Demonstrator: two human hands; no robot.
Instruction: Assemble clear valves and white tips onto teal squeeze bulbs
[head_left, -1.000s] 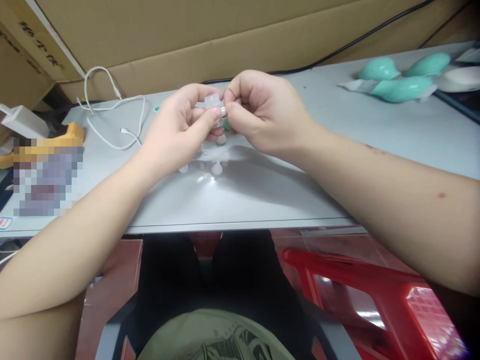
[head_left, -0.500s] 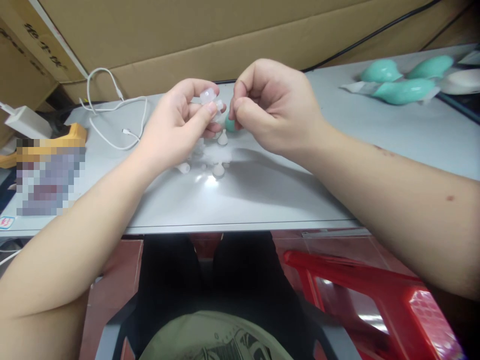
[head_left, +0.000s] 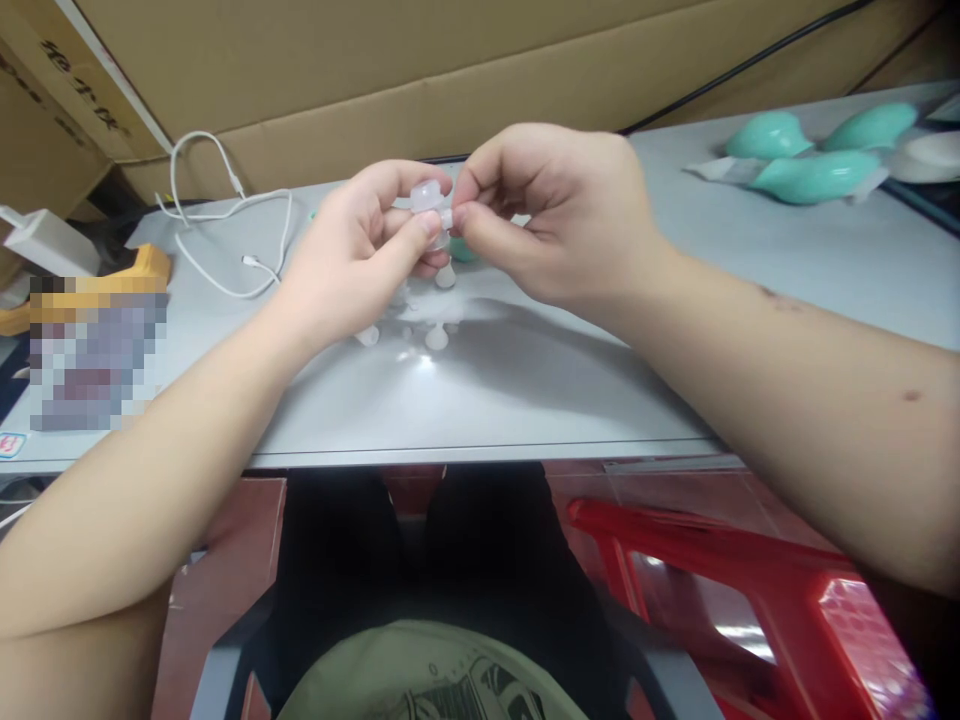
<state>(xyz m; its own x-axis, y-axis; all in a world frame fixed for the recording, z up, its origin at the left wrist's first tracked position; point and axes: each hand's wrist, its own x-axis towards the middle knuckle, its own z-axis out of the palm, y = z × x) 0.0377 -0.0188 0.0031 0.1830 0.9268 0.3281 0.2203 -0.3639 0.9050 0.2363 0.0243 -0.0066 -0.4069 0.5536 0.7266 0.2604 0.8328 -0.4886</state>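
Note:
My left hand (head_left: 360, 255) pinches a small clear plastic part (head_left: 428, 200) between thumb and fingers above the grey table (head_left: 525, 390). My right hand (head_left: 551, 215) is closed in a pinch, and its thumb and forefinger touch the same part from the right. A teal piece (head_left: 463, 252) shows just under my right fingers; whether it is held I cannot tell. Several small clear plastic pieces (head_left: 435, 337) lie on the table below both hands.
Teal bulb-shaped items (head_left: 814, 172) lie at the table's far right. A white cable (head_left: 225, 215) and a white charger (head_left: 49, 240) sit at the far left. Cardboard boxes (head_left: 420, 70) stand behind the table. A red plastic stool (head_left: 750, 580) is under the table's right side.
My hands parted half a second ago, with the right one lifting slightly away. Now the right fingers have come back to the clear part held in my left hand.

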